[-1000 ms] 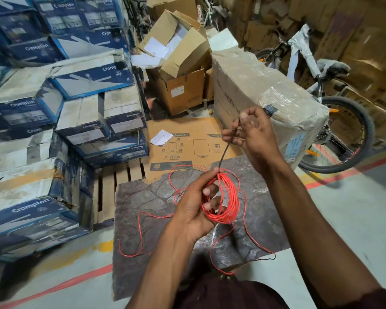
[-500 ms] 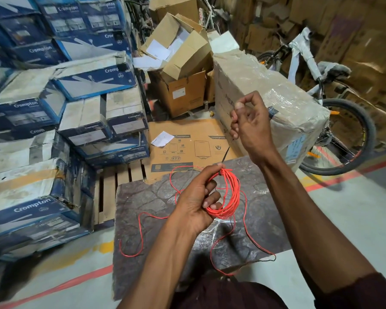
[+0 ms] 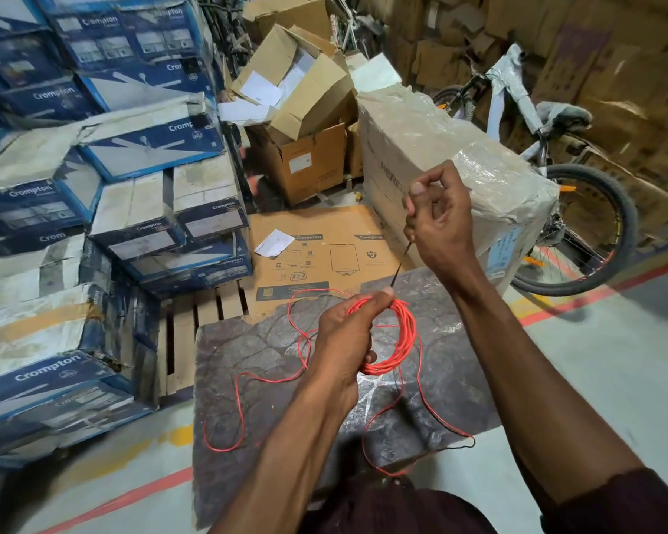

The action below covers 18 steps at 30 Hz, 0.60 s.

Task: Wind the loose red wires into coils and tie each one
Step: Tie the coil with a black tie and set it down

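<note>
My left hand (image 3: 348, 337) grips a coil of red wire (image 3: 403, 341) above a grey stone-patterned table (image 3: 255, 352). A thin black tie (image 3: 400, 265) runs taut from the top of the coil up to my right hand (image 3: 438, 221), which pinches its upper end. Loose red wire (image 3: 243, 387) trails from the coil in loops across the table, to the left and over the near right edge.
Stacked blue and white cartons (image 3: 105, 210) rise at left beside a wooden pallet (image 3: 205, 321). A flat brown carton (image 3: 324, 252) lies beyond the table. A plastic-wrapped box (image 3: 490, 167) and a bicycle (image 3: 579, 225) stand at right, with open cardboard boxes (image 3: 305, 121) behind.
My right hand rose, pulling the black tie upward from the coil, then came down slightly. My left hand keeps hold of the coil in about the same place.
</note>
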Each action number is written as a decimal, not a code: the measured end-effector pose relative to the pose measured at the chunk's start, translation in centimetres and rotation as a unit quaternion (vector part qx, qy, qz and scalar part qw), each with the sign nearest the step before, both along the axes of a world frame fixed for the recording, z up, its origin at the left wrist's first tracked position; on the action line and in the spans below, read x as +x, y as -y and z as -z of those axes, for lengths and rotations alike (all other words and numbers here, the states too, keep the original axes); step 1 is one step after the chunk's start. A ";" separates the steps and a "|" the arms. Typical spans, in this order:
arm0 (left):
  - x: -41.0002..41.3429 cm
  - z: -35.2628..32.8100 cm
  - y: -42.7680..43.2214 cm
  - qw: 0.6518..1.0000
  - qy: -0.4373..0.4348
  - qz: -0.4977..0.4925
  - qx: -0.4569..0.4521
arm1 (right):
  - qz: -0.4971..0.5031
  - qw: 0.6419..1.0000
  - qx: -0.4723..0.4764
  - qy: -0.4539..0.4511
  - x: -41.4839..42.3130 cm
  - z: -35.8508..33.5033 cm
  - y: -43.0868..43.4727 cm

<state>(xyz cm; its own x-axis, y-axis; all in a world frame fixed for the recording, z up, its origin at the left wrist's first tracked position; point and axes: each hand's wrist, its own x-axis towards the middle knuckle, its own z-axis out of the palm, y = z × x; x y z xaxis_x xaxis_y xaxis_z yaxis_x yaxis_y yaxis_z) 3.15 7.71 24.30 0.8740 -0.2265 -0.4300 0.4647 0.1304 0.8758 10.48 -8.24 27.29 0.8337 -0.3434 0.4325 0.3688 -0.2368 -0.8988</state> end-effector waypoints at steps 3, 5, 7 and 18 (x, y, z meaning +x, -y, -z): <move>0.9 0.3 0.4 1.000 0.000 0.022 -0.006 | -0.005 0.999 0.030 -0.019 -0.5 0.9 1.5; 1.5 0.7 0.7 0.998 -0.030 0.036 -0.041 | -0.011 0.997 0.063 -0.046 -1.0 1.8 2.4; 2.0 1.2 1.3 0.992 -0.072 0.046 -0.090 | -0.018 0.992 0.100 -0.073 -1.6 3.0 3.1; 4.4 3.2 4.9 0.978 -0.081 0.002 -0.194 | -0.048 0.963 0.139 -0.227 -7.8 5.9 4.5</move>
